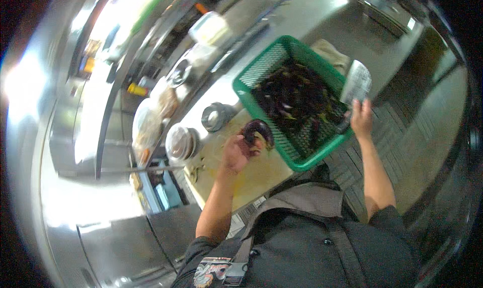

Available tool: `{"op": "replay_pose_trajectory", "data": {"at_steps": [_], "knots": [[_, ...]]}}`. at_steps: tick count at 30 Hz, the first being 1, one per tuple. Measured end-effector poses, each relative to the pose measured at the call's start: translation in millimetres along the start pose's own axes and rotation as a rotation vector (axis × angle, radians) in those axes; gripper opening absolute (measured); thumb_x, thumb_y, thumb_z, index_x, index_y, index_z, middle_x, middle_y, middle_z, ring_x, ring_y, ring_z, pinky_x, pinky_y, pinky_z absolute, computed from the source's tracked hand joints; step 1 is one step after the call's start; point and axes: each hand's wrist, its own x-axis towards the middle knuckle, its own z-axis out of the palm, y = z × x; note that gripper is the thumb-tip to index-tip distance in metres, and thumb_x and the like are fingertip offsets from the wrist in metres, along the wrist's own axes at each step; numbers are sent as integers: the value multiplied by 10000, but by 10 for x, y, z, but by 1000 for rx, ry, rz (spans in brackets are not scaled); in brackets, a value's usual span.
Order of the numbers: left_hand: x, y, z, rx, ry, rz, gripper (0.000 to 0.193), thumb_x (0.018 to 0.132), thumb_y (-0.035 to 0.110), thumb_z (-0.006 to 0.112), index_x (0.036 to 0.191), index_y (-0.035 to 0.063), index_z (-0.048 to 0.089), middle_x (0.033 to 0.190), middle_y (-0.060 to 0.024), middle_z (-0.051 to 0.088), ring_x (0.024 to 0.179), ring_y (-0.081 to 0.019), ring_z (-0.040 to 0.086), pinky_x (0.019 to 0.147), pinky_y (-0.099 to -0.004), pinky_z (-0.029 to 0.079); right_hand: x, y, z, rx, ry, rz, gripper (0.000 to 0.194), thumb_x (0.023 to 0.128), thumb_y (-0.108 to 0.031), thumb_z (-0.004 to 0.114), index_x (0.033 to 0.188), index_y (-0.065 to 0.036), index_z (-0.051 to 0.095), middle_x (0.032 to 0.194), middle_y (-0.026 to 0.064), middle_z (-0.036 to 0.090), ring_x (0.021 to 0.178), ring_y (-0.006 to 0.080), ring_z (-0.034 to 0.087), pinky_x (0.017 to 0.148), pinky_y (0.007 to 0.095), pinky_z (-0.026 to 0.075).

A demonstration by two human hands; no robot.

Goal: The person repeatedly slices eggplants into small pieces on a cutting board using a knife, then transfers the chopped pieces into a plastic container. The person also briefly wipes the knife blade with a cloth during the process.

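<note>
My left hand (239,152) holds a curved dark purple eggplant (259,130) above a yellowish cutting board (260,175). In my right hand (361,118) is a cleaver (356,82), its broad blade upright beside the right rim of a green plastic basket (256,110). Many dark eggplants (294,95) with green stems fill much of the basket, which overlaps the board's far right part. A few green trimmings (195,171) lie at the board's left edge. The cleaver's handle is mostly hidden by my fingers.
Beyond the board's left edge stand a lidded round container (180,142) and a round metal item (213,117). Plastic tubs (209,27) and bagged food (149,118) line the steel counter. A beige cloth (330,54) lies behind the basket. Tiled floor (381,137) shows at right.
</note>
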Motion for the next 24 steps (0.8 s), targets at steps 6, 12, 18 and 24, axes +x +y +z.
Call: {"op": "replay_pose_trajectory", "data": {"at_steps": [6,12,18,24], "knots": [[-36,-546,-273,235,287,-12,338,1089,440,636,1264,152,668,1039,-41,753,921,-181,733,703,-357,557,98,20,34,-86,-87,-124,255,1139,-253,570,1057,-14,536,880,99,628,648,187,623,564,363,559],[-781,-992,-1526,-283,286,138,421,1138,488,512,1335,146,657,1169,-57,766,1013,-219,723,848,-413,560,-532,-881,364,393,-193,273,212,1116,-231,607,1219,-54,553,908,77,643,662,186,636,587,342,563],[-1857,-1625,-2915,-458,427,93,523,1157,511,445,1419,94,622,1224,-79,771,1060,-244,732,894,-471,571,-2159,-1670,1730,145,-756,295,327,1078,-262,655,1304,-52,549,921,131,691,690,225,684,618,401,579],[-2230,-1724,-3381,697,775,-48,556,1075,455,656,1419,23,590,1215,-181,771,1059,-364,752,913,-514,587,-3464,-1685,2679,-602,-1275,-222,410,1055,-356,582,1381,-109,574,895,227,755,886,544,710,802,608,566]]}}
